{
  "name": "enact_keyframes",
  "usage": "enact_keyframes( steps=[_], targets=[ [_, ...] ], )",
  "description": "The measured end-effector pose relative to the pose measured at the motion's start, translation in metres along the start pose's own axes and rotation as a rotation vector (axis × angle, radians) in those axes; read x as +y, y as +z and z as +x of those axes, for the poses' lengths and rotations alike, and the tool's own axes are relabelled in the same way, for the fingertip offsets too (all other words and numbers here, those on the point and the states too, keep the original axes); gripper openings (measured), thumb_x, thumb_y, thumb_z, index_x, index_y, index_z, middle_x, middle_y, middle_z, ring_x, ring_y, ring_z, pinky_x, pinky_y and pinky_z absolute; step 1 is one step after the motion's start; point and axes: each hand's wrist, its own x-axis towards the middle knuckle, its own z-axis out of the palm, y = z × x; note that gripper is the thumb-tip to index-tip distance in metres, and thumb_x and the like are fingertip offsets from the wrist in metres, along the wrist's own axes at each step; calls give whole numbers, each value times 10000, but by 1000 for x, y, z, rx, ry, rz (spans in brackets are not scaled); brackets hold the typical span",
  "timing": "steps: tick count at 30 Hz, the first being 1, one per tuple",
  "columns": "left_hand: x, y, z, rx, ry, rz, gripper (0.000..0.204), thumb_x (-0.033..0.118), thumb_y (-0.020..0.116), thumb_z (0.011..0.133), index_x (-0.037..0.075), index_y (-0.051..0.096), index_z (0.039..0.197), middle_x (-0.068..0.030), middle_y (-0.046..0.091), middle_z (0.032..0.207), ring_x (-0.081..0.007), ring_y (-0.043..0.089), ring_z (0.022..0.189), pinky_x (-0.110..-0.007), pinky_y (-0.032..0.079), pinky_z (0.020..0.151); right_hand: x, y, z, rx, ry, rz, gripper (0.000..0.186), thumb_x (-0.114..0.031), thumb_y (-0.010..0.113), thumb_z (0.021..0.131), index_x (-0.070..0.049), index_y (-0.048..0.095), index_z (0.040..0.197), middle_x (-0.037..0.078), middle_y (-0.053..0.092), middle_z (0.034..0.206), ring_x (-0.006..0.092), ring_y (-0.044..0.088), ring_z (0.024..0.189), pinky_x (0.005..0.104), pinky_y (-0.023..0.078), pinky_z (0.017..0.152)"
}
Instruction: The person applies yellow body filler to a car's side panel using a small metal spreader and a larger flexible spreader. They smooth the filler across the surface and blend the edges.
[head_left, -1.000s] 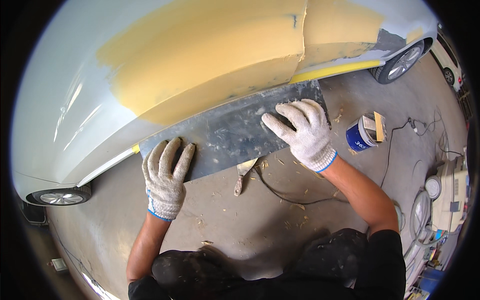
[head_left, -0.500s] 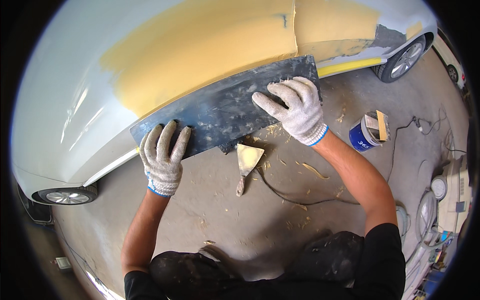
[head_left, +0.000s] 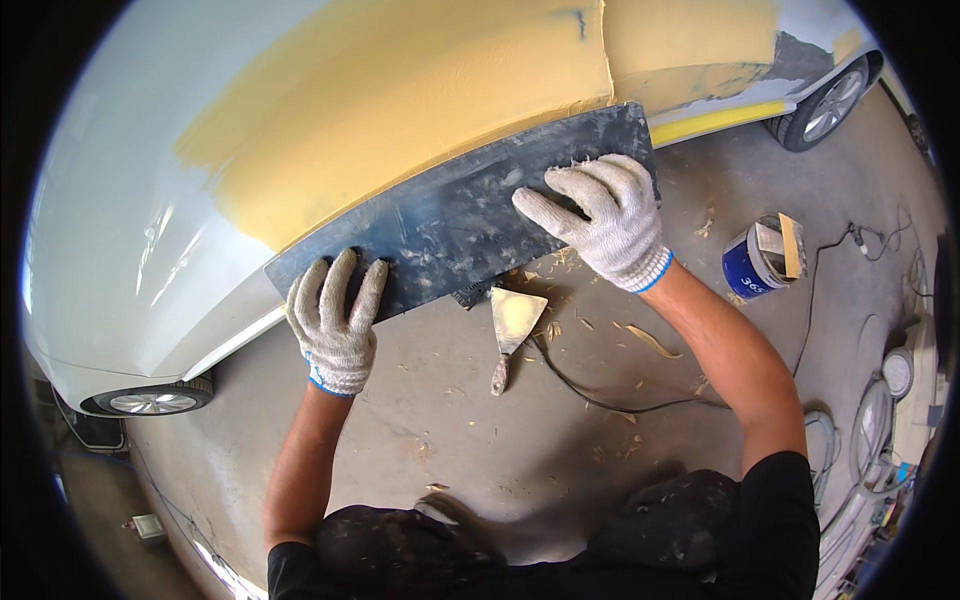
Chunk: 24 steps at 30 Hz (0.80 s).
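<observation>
A long, dark, flat putty spreader (head_left: 450, 225) lies with its far edge along the lower part of a silver car's side panel, under a broad coat of yellow filler (head_left: 430, 110). My left hand (head_left: 335, 325), in a white knitted glove, grips its left end, fingers spread over the face and the thumb hidden. Near its right end my right hand (head_left: 612, 222), gloved alike, holds the plate, thumb and fingers apart on the face. A triangular putty knife (head_left: 516, 318) smeared with pale filler is on the floor just below the spreader's near edge.
To the right stands a blue and white bucket (head_left: 748, 265) with flat spreaders across its top. A black cable (head_left: 600, 400) crosses the floor among scattered filler shavings. Hoses and a pale machine (head_left: 910, 390) are at the far right. Car wheels (head_left: 830, 105) stand at both sides.
The view has shifted slightly, so most things appear a little further right. Both hands keep their grip on the spreader, which stays nearly in place against the panel.
</observation>
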Motion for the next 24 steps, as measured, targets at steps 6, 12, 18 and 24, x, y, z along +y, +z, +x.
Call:
enact_keyframes(
  steps=[6,12,18,24],
  targets=[
    [3,5,-5,10,2,-14,770,-76,601,658,188,705,1374,-117,617,1460,-383,528,1351,-550,412,1149,1,3,-4,-18,-2,45,591,-192,713,809,-386,709,1367,-52,602,1224,199,566,1058,443,515,978],
    [2,8,-2,18,5,-12,774,-78,604,655,185,703,1376,-120,619,1455,-387,532,1342,-557,411,1145,1,7,-7,-17,-3,-13,597,-201,715,808,-396,706,1371,-65,601,1223,190,566,1043,422,512,939],
    [0,9,-6,15,-9,-11,738,-74,615,658,191,733,1338,-111,636,1431,-381,543,1323,-551,427,1126,-2,10,-5,-15,-11,-4,602,-200,719,809,-419,696,1370,-84,596,1224,171,548,1026,398,494,905],
    [-7,16,7,59,19,5,703,-37,651,661,222,755,1307,-91,649,1395,-361,561,1272,-534,465,1082,4,15,-3,17,-21,-85,562,-164,763,803,-408,749,1309,-88,612,1238,192,519,1092,377,489,919]
  ],
)
